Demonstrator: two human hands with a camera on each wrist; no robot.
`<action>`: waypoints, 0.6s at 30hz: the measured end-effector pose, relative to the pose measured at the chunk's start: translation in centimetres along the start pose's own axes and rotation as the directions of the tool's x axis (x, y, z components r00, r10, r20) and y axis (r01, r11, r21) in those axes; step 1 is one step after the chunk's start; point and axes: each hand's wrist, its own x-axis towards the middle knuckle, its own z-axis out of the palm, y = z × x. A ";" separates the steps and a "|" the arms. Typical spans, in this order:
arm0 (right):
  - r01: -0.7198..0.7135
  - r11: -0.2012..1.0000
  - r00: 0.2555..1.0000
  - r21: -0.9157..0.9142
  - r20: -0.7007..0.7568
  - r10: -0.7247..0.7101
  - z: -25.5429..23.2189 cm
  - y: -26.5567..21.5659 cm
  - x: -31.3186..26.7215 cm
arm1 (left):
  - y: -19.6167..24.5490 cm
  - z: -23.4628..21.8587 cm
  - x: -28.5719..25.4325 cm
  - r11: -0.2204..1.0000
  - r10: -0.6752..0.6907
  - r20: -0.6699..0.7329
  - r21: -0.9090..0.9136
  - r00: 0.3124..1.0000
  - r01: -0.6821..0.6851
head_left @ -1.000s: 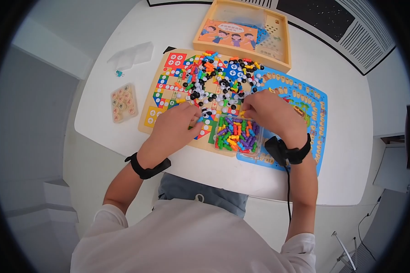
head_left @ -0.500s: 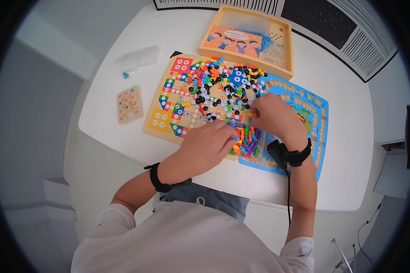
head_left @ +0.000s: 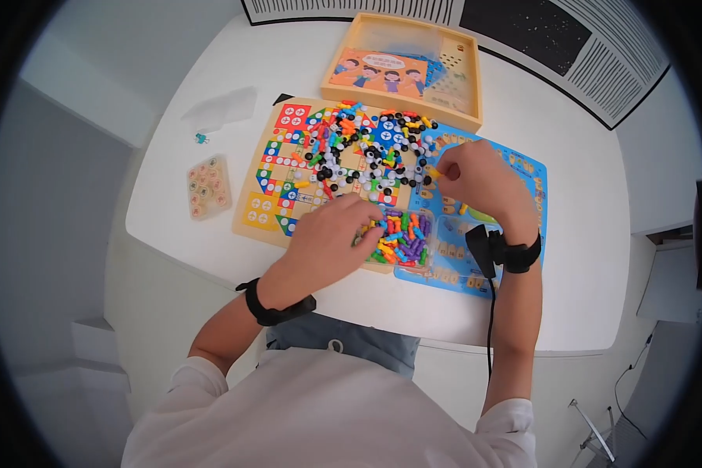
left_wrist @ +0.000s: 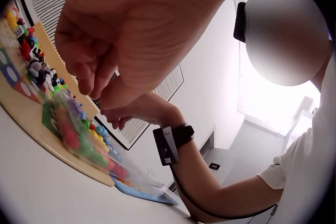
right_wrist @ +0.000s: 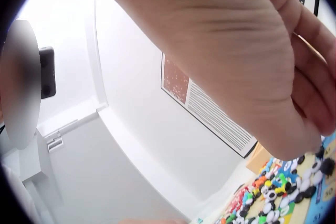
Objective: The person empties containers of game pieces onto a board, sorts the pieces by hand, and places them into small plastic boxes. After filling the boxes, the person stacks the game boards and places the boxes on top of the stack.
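Note:
My left hand [head_left: 331, 238] hovers at the left side of a clear plastic box [head_left: 433, 226] of colourful pegs [head_left: 405, 234]. Its thumb and forefinger stand apart, and pegs show between them. Up and to the right, my right hand [head_left: 487, 183] pinches a yellow peg [head_left: 434, 172] at its fingertips, over the edge of the blue board. Left of that hand, a heap of black and white pieces [head_left: 374, 160] mixed with coloured pegs covers much of a printed game board [head_left: 249, 222]. In the right wrist view the right fingertips are largely hidden.
A wooden tray box [head_left: 402, 101] with an orange booklet [head_left: 378, 72] stands at the back. The blue number board [head_left: 534, 226] lies on the right. On the left are a case of round discs [head_left: 209, 187], an empty clear container [head_left: 222, 109] and a small teal item [head_left: 202, 139].
My left hand went from the board, with a blue peg, to over the peg box, then drew back left, its fingers parted. My right hand shifted up and right with the yellow peg.

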 end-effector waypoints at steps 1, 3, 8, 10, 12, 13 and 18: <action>-0.020 0.998 1.000 0.057 0.012 0.019 -0.8 0.2 -0.3 | -0.4 -0.4 0.1 0.999 -0.039 -0.031 -0.025 0.999 0.039; -0.038 0.996 0.994 0.076 0.105 0.030 -2.3 0.1 -1.3 | -1.2 -1.2 0.4 0.993 -0.115 -0.057 -0.032 0.992 0.113; 0.015 0.990 0.948 0.138 0.313 -0.058 -1.6 -2.5 -2.1 | -2.5 -2.3 0.6 0.980 -0.199 -0.095 -0.048 0.975 0.195; 0.104 0.990 0.920 0.094 0.368 -0.131 -0.5 -2.7 -1.7 | -2.6 -2.5 0.5 0.972 -0.235 -0.085 -0.049 0.968 0.232; 0.038 0.999 0.949 0.017 0.313 -0.041 -0.4 -1.0 -2.1 | -2.8 -2.6 0.4 0.971 -0.233 -0.133 -0.093 0.963 0.222; 0.001 0.997 0.997 -0.081 0.073 0.005 -0.5 0.7 -2.5 | -2.9 -2.6 0.4 0.971 -0.232 -0.134 -0.098 0.964 0.220; -0.531 0.790 0.810 -0.307 0.090 0.580 -3.9 3.1 -2.7 | -4.1 -3.6 0.6 0.959 -0.280 -0.165 -0.099 0.946 0.267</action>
